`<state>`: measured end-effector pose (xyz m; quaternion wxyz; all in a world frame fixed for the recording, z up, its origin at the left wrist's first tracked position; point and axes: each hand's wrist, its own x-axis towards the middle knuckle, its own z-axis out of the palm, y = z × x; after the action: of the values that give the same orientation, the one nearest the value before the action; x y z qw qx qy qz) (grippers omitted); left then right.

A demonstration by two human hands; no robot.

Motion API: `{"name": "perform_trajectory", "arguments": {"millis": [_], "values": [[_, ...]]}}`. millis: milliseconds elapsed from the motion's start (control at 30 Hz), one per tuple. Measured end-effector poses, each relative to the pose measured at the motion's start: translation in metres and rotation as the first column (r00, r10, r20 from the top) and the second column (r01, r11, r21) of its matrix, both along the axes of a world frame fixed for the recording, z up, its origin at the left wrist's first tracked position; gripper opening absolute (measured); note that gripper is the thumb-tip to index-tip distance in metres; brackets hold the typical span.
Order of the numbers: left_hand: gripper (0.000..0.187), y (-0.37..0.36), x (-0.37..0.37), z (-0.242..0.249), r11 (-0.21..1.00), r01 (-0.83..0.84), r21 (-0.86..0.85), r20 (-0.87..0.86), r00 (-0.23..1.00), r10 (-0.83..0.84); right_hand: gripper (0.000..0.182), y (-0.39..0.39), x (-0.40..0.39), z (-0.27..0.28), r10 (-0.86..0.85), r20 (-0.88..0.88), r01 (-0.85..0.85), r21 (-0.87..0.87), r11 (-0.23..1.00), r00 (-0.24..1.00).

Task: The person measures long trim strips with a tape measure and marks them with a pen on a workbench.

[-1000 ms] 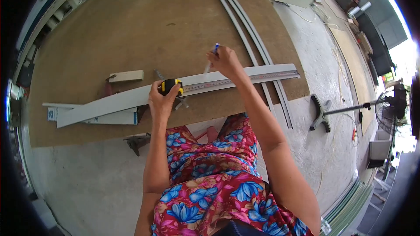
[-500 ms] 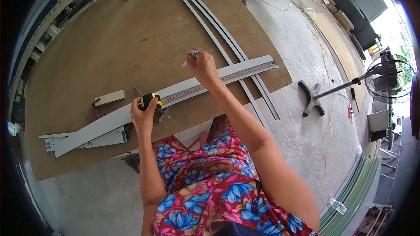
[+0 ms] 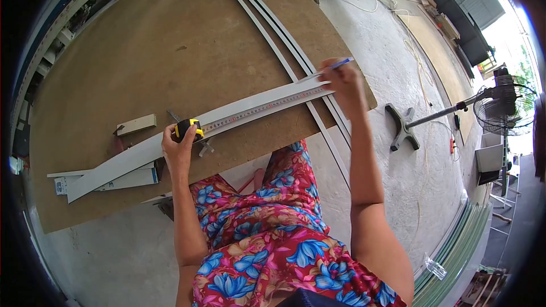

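My left hand (image 3: 178, 146) grips a yellow and black tape measure (image 3: 189, 130) near the middle of a long white board (image 3: 126, 159). The extended blade (image 3: 261, 108) runs rightward along the board. My right hand (image 3: 343, 82), somewhat blurred, holds a blue pen (image 3: 343, 62) over the board's right end, which it partly hides along with the tape's end. Narrow white strips (image 3: 267, 37) pass under the board, crossing it near its right part.
The brown table (image 3: 136, 62) carries a small wooden block (image 3: 136, 125) and white and blue offcuts (image 3: 128, 181) at left. On the floor to the right stands a fan (image 3: 503, 105) with a splayed base (image 3: 402, 127). Long green strips (image 3: 455, 247) lie at lower right.
My right hand has moved right with the pen, from above the board's middle to its right end. My left hand still holds the tape measure. The view has shifted slightly.
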<state>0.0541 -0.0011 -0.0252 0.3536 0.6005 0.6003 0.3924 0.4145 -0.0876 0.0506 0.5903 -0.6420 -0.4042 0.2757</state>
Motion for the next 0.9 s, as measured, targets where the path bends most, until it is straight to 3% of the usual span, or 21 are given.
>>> {"name": "perform_trajectory", "arguments": {"millis": [167,367,467,633,900], "values": [[0.048,-0.001,0.0,0.001,1.0,0.012,-0.018,0.052,0.999,-0.011,0.018,-0.013,0.065,0.005,-0.196,0.191,0.2,-0.002,0.98,0.962],[0.048,-0.001,0.001,0.005,0.999,0.007,-0.051,0.024,1.0,-0.006,0.024,0.01,0.089,-0.029,-0.081,0.46,0.142,-0.1,0.985,0.884],[0.048,-0.001,0.001,0.005,0.998,0.009,-0.06,0.021,1.0,-0.008,0.023,0.024,0.077,-0.036,-0.017,0.402,0.074,-0.128,0.989,0.916],[0.048,-0.001,0.001,0.005,0.998,0.006,-0.069,0.033,0.999,-0.003,0.023,0.041,0.062,-0.041,0.097,0.472,0.035,-0.263,0.964,0.876],[0.045,-0.002,0.005,0.011,0.996,-0.002,-0.086,0.031,1.0,0.005,0.026,0.048,0.058,-0.048,0.161,0.465,-0.006,-0.318,0.948,0.87]]}}
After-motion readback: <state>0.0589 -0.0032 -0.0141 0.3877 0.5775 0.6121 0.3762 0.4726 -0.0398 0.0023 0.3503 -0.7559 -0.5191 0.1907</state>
